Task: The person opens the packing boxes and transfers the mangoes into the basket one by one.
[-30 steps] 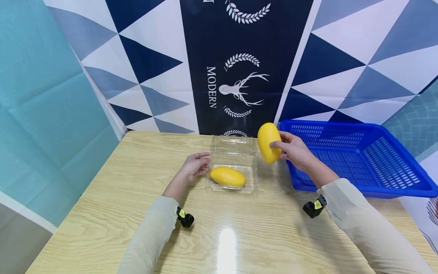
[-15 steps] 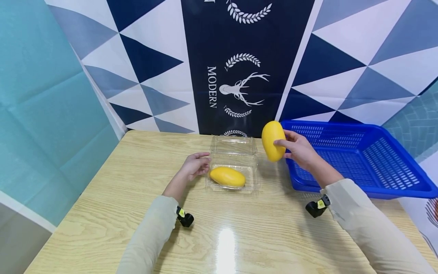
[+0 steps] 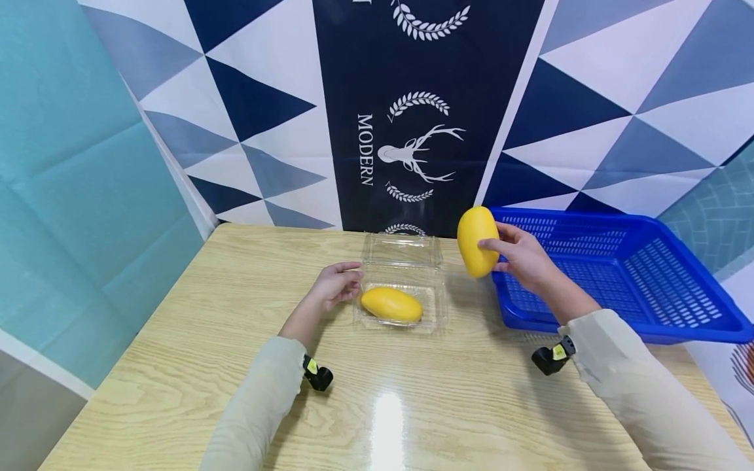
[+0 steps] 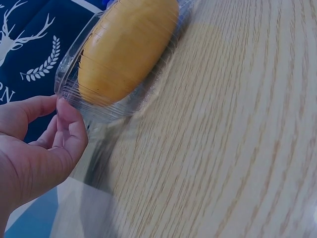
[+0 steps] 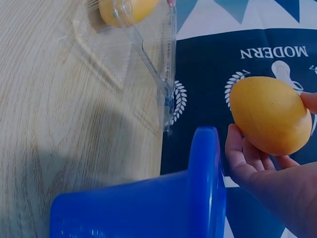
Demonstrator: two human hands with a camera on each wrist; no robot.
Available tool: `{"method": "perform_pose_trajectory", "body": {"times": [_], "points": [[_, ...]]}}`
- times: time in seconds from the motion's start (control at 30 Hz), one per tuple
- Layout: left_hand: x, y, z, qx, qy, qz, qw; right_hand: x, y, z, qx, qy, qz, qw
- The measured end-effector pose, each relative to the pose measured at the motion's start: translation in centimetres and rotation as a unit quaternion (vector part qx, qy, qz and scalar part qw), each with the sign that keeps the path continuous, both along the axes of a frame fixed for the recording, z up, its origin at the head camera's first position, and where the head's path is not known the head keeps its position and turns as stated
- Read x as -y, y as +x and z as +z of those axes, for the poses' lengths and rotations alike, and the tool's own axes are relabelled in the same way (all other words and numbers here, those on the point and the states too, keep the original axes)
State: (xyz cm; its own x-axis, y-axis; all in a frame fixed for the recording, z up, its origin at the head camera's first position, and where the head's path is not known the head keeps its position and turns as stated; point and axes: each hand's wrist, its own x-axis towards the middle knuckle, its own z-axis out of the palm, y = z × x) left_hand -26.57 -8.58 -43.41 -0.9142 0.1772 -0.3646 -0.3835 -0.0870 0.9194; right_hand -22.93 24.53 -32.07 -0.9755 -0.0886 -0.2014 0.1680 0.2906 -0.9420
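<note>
My right hand holds a yellow mango upright in the air, thumb on the near side and fingers behind it. That mango is also plain in the right wrist view, with the fingers under and beside it. A clear plastic clamshell box stands on the table with its lid raised at the back. Inside its front half lies a second mango on its side. At the box's left edge, my left hand pinches the rim between thumb and finger, as the left wrist view shows up close.
A blue slotted plastic basket stands at the right, its left rim close to the raised mango. The wooden table runs up to a patterned cloth backdrop. Black cameras are strapped to both wrists.
My right hand has drifted a little to the right with its mango, closer over the basket's left rim. The left hand, the box and the other mango stay where they were.
</note>
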Motion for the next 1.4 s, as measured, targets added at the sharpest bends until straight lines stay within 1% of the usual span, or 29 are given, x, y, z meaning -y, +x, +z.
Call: {"method": "perform_pose_trajectory", "body": {"times": [0.2, 0.47, 0.9, 1.17, 1.4], "points": [[0.0, 0.0, 0.1, -0.001, 0.001, -0.003, 1.0, -0.6, 0.2, 0.2, 0.001, -0.003, -0.004, 1.0], [0.0, -0.1, 0.0, 0.005, 0.004, -0.002, 1.0, -1.0, 0.2, 0.4, 0.005, -0.009, -0.012, 1.0], [0.0, 0.0, 0.1, 0.004, 0.004, -0.008, 1.0, -2.3, 0.5, 0.8, 0.0, -0.008, -0.01, 1.0], [0.1, 0.0, 0.1, 0.007, 0.009, 0.001, 0.9999, -3.2, 0.5, 0.6, -0.005, -0.004, -0.018, 1.0], [0.1, 0.1, 0.2, 0.001, 0.004, -0.006, 1.0, -3.9, 0.6, 0.3, -0.006, -0.021, -0.025, 0.999]]}}
